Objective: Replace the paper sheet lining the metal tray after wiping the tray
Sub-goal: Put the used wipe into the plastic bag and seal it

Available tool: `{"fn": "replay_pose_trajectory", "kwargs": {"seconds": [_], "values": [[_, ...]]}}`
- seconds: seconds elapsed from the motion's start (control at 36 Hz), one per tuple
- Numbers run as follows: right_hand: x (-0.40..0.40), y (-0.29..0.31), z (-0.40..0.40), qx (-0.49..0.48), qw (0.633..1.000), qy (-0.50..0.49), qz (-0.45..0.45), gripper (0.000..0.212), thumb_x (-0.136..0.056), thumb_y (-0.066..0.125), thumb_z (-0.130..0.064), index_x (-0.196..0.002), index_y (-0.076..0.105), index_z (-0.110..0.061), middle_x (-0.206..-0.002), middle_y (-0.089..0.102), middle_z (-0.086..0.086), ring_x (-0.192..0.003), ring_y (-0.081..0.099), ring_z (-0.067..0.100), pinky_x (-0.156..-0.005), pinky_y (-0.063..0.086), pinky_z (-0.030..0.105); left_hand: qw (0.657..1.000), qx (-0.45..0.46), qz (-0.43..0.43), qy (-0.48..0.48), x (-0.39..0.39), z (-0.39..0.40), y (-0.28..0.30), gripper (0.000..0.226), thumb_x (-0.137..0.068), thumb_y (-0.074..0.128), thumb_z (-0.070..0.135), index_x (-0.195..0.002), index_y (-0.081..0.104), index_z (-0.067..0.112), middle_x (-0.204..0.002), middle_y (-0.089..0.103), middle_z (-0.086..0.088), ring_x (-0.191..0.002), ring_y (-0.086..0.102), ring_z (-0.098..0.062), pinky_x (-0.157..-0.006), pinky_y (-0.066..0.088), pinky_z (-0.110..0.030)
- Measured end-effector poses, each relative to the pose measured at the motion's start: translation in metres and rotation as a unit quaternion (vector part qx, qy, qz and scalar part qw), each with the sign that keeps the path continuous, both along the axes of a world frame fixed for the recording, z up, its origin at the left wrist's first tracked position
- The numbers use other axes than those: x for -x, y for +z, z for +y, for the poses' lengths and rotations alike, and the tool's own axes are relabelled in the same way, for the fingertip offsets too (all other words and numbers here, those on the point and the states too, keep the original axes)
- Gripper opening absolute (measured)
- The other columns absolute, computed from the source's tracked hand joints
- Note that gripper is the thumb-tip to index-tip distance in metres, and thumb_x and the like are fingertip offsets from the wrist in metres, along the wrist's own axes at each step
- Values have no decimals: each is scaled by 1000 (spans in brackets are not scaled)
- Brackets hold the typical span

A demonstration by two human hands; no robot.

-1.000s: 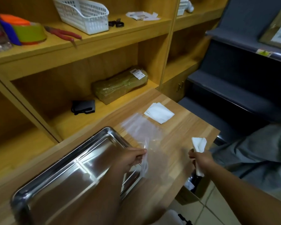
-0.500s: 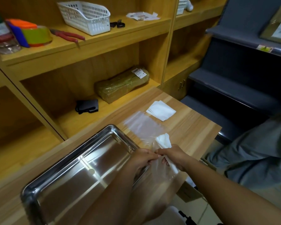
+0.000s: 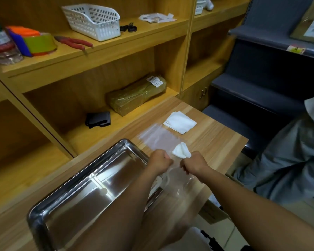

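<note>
A bare, shiny metal tray [image 3: 91, 185] lies on the wooden table, at my left. Just right of its far corner, my left hand [image 3: 159, 161] and my right hand [image 3: 195, 164] are both closed on a thin translucent sheet [image 3: 159, 139] that stretches away from them over the table and hangs down below them. My right hand also holds a crumpled white wipe [image 3: 181, 151], which sticks up between the two hands. A folded stack of white paper [image 3: 179, 122] rests farther back on the table.
Wooden shelves stand behind the table with a wrapped brown package [image 3: 136, 94], a black pouch [image 3: 98, 118], a white basket [image 3: 92, 20] and red pliers [image 3: 72, 42]. The table's right edge [image 3: 243, 149] drops to the floor; a person in grey [image 3: 288, 160] sits there.
My right hand came in from the table's right edge with the wipe and joined my left hand on the translucent sheet. The two hands have now drawn slightly apart.
</note>
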State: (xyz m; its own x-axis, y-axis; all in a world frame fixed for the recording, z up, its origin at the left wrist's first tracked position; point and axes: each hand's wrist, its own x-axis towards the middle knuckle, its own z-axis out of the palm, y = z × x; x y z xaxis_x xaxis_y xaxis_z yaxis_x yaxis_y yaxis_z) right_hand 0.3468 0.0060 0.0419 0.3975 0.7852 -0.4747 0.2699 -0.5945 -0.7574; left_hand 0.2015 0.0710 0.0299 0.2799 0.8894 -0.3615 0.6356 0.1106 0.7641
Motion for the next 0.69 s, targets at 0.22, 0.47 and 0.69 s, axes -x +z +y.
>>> {"fn": "replay_pose_trajectory", "kwargs": {"seconds": [0.22,0.47,0.69], "values": [[-5,6,-4,-49,998,27,-35,10,-71,69,-16,-77,67,-9,-66,66,6,-57,60,21,-54,48,33,986,-142,70,-54,32,24,28,10,-88,62,15,-80,56,16,-74,63,-3,-76,64,-27,-71,54,-37],[21,53,23,-228,962,-103,107,30,-74,78,-29,-89,67,-6,-76,69,12,-54,59,22,-50,49,32,914,-398,-28,-76,7,11,92,29,-97,55,18,-123,67,21,-96,53,11,-81,53,-8,-67,41,-22],[3,-5,3,-89,980,-176,23,19,-78,66,-9,-97,65,-4,-78,67,11,-67,65,27,-57,54,38,935,-268,175,-153,8,9,36,36,-92,51,3,-120,67,19,-112,56,-6,-96,63,-29,-84,52,-37]]}}
